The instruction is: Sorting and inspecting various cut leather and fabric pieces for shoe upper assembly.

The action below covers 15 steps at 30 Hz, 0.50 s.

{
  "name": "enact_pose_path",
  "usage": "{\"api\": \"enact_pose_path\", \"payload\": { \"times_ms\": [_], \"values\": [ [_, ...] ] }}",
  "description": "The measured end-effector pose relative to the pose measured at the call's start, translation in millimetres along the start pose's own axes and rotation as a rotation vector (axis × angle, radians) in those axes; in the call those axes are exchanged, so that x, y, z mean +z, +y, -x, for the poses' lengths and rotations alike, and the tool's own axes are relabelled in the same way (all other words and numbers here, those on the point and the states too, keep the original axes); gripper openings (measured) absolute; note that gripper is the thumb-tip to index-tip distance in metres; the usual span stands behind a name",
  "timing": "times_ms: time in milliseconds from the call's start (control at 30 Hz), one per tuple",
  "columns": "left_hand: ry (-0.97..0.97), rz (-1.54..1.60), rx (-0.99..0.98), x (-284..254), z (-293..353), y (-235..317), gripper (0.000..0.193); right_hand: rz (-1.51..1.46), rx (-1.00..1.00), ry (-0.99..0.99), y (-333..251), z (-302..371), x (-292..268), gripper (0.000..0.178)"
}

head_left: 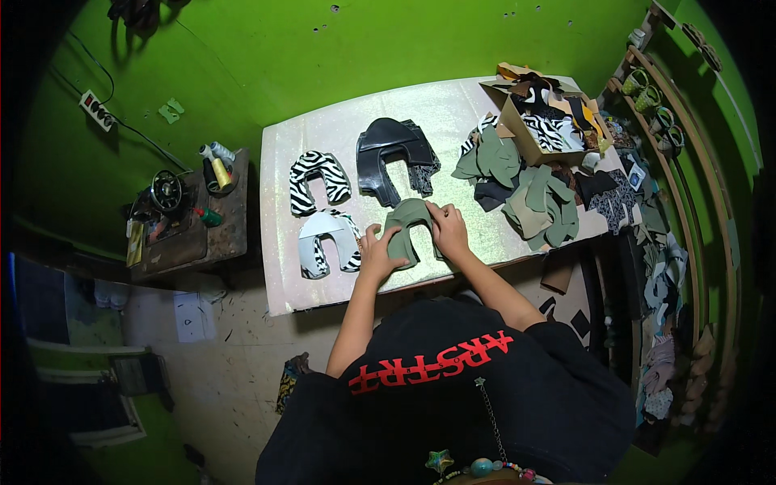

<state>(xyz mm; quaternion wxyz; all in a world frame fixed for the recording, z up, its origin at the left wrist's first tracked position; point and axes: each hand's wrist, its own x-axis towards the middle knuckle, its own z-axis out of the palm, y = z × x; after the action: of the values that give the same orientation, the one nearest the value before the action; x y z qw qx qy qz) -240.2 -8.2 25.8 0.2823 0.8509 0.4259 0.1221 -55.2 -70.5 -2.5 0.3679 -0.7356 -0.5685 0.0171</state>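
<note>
On the pale shiny tabletop lies a stack of green U-shaped pieces (412,212), which look like shoe uppers, with the open end toward me. My left hand (378,255) grips its left leg, thumb apart from the fingers. On the right side, my right hand (449,231) has its fingers closed on the stack's edge. Just left of my left hand is a grey-white and zebra-striped U-shaped stack (317,229). Behind that sits a zebra-striped stack (299,182). Beyond the green stack lies a glossy black U-shaped stack (390,137).
Loose green pieces (543,202) spread over the table's right side, before an open cardboard box (529,144) of scraps. A dark side table (190,246) with thread cones (218,171) stands left. Along the right wall runs a wooden rack (683,178) holding sandals (647,99).
</note>
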Motion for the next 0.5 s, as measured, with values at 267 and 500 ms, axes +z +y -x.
{"api": "enact_pose_path", "payload": {
  "times_ms": [267, 500],
  "values": [
    [-0.071, 0.169, -0.096, 14.9, -10.1, -0.7, 0.08, 0.037, -0.008, 0.033, 4.8, -2.5, 5.4, 0.044],
    [-0.018, 0.076, -0.175, 11.3, -24.8, 17.9, 0.051, -0.415, 0.278, -0.208, 22.0, -21.3, -15.7, 0.041]
  ]
}}
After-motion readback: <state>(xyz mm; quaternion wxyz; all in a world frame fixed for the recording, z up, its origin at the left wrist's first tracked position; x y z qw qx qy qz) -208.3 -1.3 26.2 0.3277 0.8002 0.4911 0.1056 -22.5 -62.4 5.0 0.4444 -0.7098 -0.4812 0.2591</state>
